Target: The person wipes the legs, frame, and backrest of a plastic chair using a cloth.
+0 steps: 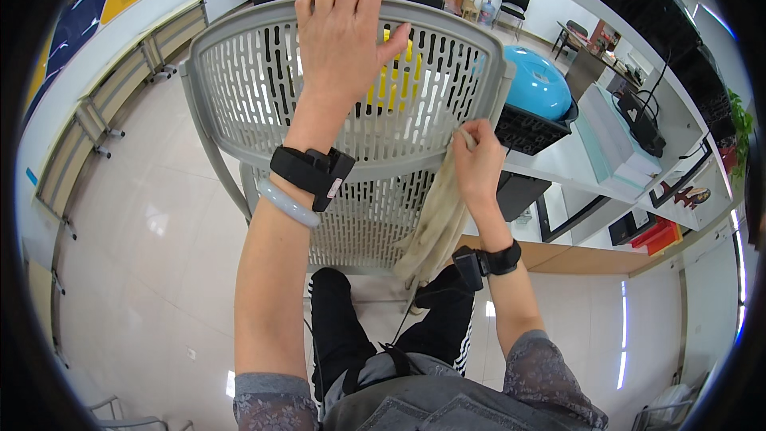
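Directly in front of me stands a grey plastic chair with a slotted backrest (243, 80). My left hand (341, 44) grips its top rim, the fingers bent over the edge and the thumb out to the right. Lower down, beside the backrest's right edge, my right hand (480, 164) is closed on a beige cloth (437, 219). The cloth hangs in long folds from the pinched fingers, past the lower slotted panel (359, 227) toward my legs. Something yellow (407, 72) shows through the slots. Dark bands with small devices circle both wrists.
At the right, a white shelf unit (550, 172) carries a black crate (531, 132) with a blue rounded object (536, 84). Farther right are a stack of pale sheets (610, 140) and a black device with cables (638, 124). Folded tables on castors (120, 96) line the left wall.
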Demonstrator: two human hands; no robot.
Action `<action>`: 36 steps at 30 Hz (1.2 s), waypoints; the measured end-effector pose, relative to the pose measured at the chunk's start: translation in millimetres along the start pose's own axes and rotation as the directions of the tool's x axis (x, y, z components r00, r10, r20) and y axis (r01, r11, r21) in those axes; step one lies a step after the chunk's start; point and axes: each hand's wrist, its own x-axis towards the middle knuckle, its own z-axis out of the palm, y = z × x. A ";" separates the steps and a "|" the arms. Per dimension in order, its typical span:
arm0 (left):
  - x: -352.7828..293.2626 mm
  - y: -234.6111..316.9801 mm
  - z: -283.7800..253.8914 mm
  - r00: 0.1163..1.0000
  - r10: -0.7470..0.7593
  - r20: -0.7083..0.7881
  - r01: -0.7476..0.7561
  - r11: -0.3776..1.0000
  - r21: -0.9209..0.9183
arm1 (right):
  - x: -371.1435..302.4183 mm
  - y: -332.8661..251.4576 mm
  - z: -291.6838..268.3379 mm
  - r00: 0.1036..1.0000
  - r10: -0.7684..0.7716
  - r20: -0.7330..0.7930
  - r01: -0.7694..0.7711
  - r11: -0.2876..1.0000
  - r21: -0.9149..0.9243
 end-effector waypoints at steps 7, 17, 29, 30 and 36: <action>-2.1 0.6 2.8 1.000 0.017 -0.001 -0.017 1.000 -0.001 | 13.3 -10.0 4.6 0.994 -0.058 -0.092 0.061 0.998 0.025; -2.5 -0.6 1.2 1.000 0.006 0.029 -0.006 1.000 0.006 | 22.9 -19.9 0.2 0.997 -0.014 -0.070 0.015 1.000 0.023; -2.1 1.5 -1.7 0.999 -0.011 0.043 0.010 1.000 0.003 | 28.4 -19.6 0.1 0.995 -0.054 -0.078 0.051 0.998 -0.040; -1.6 1.0 -1.4 0.999 -0.012 0.041 0.012 1.000 0.002 | 25.6 -18.0 2.1 0.994 -0.077 -0.078 0.072 0.995 -0.074; -1.1 -0.1 0.9 1.000 -0.006 0.008 0.006 1.000 -0.001 | 6.3 -12.7 -3.0 0.999 -0.002 0.051 0.006 0.997 -0.083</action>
